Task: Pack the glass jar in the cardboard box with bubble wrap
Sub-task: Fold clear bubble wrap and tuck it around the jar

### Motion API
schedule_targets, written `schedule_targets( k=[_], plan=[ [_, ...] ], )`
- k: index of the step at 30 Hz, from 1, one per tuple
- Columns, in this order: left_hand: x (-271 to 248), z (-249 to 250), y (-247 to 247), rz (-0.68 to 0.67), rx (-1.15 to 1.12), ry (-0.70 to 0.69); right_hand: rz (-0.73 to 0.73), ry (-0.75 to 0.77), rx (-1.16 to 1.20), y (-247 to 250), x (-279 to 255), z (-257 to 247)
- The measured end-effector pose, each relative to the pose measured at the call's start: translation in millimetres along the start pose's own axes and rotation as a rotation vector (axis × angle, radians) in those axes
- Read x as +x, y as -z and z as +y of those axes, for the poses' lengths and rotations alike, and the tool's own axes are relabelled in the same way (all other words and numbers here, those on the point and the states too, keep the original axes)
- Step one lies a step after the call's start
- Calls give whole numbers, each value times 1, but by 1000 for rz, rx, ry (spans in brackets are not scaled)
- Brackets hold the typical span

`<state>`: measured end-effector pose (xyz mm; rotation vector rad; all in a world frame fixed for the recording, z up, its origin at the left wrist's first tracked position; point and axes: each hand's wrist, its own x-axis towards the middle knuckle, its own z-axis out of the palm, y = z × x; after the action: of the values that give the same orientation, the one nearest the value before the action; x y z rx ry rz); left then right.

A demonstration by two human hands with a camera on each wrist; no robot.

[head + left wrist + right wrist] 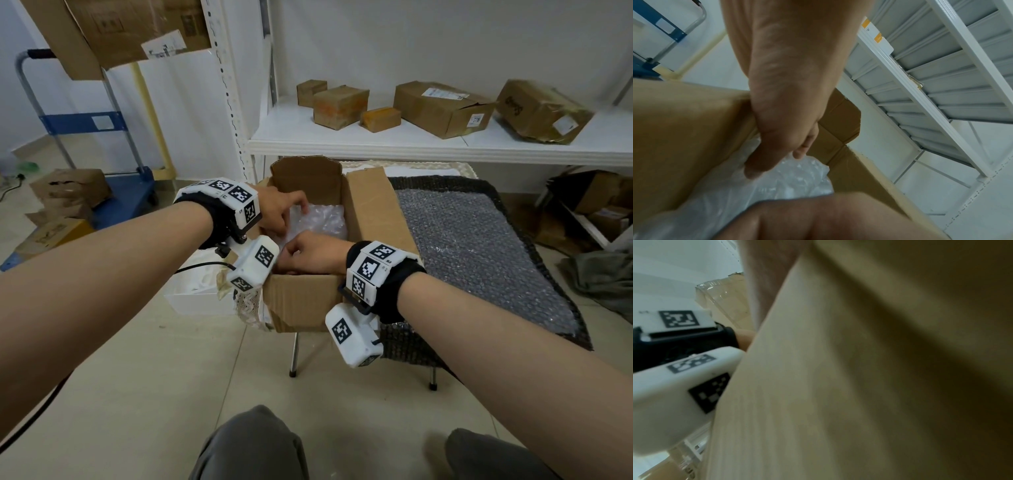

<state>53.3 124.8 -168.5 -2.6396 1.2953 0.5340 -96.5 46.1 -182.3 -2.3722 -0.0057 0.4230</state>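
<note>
The open cardboard box (301, 301) stands on a small table, flaps up. Clear bubble wrap (322, 219) fills its inside; no glass jar shows through it. My left hand (284, 209) reaches in from the left, fingers curled down onto the wrap. In the left wrist view its thumb and fingertips (754, 170) close on the bubble wrap (793, 181) by the box wall (684, 129). My right hand (308, 250) hooks over the near edge with fingers curled into the wrap. The right wrist view shows mostly blurred cardboard (838, 386).
A spare sheet of bubble wrap (472, 246) lies on a dark mat right of the box. A white shelf (445, 147) behind carries several cartons. A white tray (198, 298) sits left of the box, a blue trolley (120, 192) beyond. My knees (253, 445) are below.
</note>
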Motion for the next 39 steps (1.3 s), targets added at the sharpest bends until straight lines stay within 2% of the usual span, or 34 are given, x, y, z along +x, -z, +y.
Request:
schedule_targets(
  k=[3,6,10,12,15,16,19,21,26,33,39],
  plan=[
    [0,-3,-2,41,-7,-29,-72,-8,-55,1,-2,-3],
    [-5,-2,-5,151,-50,-49,-76,-8,-78,1,-2,-2],
    [-21,3,-3,274,-29,-169,-68,-31,-49,2,-2,-1],
    [-27,10,0,236,103,-261,-64,-33,-44,2,-3,-2],
    [-31,21,2,70,279,-350,-45,-38,-58,4,-5,-4],
    [-31,21,1,50,294,-341,-44,-44,-62,5,-5,-4],
    [-29,19,-2,121,279,-328,-45,-51,-74,4,-7,-5],
    [-29,18,-4,136,303,-267,-45,-45,-75,4,-9,-5],
    [-24,19,-6,45,516,-91,-62,-73,-141,1,-5,-4],
    [-19,21,-12,-147,565,52,-134,-97,-226,0,-6,-7],
    [-21,18,-14,-96,549,50,-134,-45,-212,2,-21,-15]
  ],
)
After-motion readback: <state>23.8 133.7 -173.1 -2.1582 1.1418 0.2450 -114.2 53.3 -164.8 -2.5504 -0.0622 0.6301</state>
